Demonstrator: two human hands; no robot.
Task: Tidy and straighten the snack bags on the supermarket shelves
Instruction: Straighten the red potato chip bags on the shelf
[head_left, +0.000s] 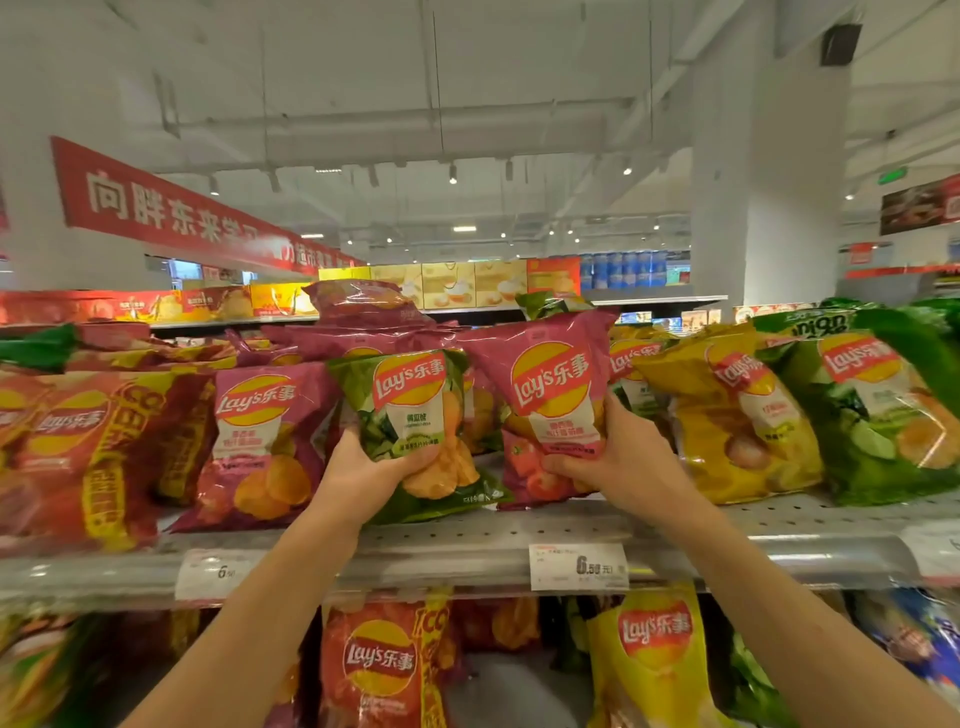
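A green Lay's bag (413, 405) stands upright at the middle of the top shelf (467, 535). My left hand (369, 470) grips its lower part, thumb across the front. Just to its right a pink Lay's bag (550, 384) leans slightly left. My right hand (618, 452) holds that bag by its lower right side, thumb on the front. Another pink bag (260, 441) stands left of the green one, and more pink bags (363, 312) are piled behind.
Red bags (88, 447) fill the shelf's left end; a yellow bag (737, 421) and green bags (878, 410) stand at the right. Price tags (577, 566) hang on the shelf's front rail. The lower shelf holds a red bag (379, 665) and a yellow bag (649, 654).
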